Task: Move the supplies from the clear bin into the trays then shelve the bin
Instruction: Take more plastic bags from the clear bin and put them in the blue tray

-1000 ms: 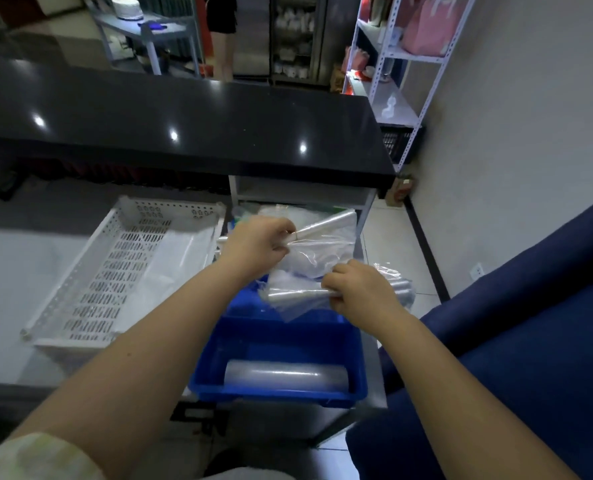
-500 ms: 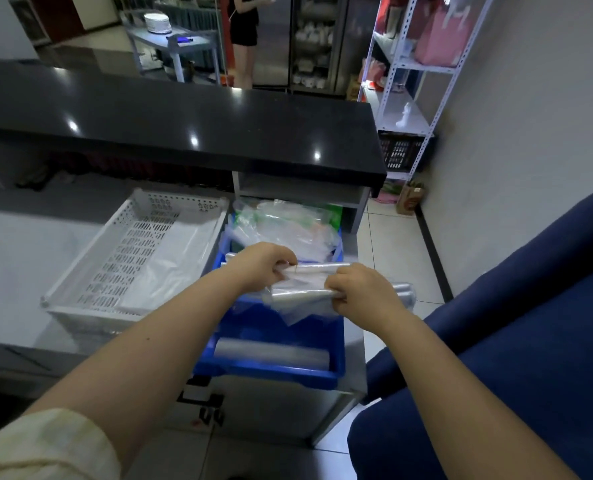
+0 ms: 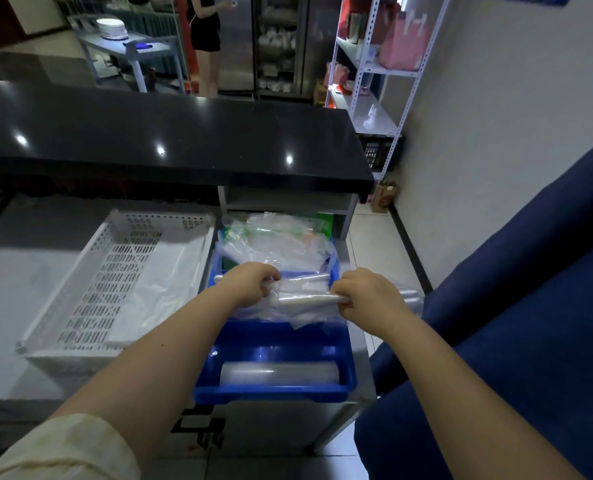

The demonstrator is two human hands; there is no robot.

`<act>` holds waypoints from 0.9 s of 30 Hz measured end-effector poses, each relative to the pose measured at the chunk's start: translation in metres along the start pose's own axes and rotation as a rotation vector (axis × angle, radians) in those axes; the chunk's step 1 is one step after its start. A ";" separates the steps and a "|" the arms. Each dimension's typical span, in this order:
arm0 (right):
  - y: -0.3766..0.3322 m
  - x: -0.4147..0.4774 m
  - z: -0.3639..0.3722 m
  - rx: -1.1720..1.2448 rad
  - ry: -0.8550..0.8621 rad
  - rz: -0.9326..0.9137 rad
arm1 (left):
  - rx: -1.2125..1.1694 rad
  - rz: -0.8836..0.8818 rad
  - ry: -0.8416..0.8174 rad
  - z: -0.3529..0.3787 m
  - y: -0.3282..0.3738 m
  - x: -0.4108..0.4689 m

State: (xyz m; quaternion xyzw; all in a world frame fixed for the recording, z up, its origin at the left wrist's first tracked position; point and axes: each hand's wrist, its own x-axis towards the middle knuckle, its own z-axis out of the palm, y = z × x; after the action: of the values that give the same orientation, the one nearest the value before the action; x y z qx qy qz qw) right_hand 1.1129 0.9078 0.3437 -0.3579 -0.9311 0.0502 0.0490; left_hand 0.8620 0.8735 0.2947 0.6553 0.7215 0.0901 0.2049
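Hands: left (image 3: 250,285) and right (image 3: 367,295) clenched on plastic-wrapped rolls (image 3: 305,299), now lowered from a second ago to just above blue tray (image 3: 274,389). Clear bin not identifiable. White perforated tray (image 3: 80,306) at 9 o'clock. Probably about to set down.

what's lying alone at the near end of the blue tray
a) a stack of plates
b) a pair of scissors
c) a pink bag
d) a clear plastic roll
d: a clear plastic roll lies crosswise on the blue tray's floor at its near end, apart from the bundle of clear bags that the left hand and right hand hold above the tray.
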 end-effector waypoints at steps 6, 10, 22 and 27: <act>-0.005 0.018 0.004 -0.019 -0.074 0.034 | 0.189 0.073 0.145 -0.007 -0.010 -0.001; -0.027 0.051 0.010 -0.017 -0.163 0.016 | 0.198 0.095 0.326 -0.036 -0.022 -0.015; -0.056 0.119 0.073 0.288 -0.430 0.115 | 0.277 -0.015 0.201 0.007 -0.033 -0.029; -0.037 0.092 0.098 0.378 -0.074 0.274 | 0.335 -0.061 0.256 0.028 -0.040 -0.018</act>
State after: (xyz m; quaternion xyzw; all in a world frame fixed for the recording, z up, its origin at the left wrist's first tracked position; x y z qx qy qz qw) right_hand 1.0078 0.9366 0.2565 -0.4631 -0.8491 0.2430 0.0738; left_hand 0.8380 0.8471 0.2565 0.6412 0.7660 0.0451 0.0024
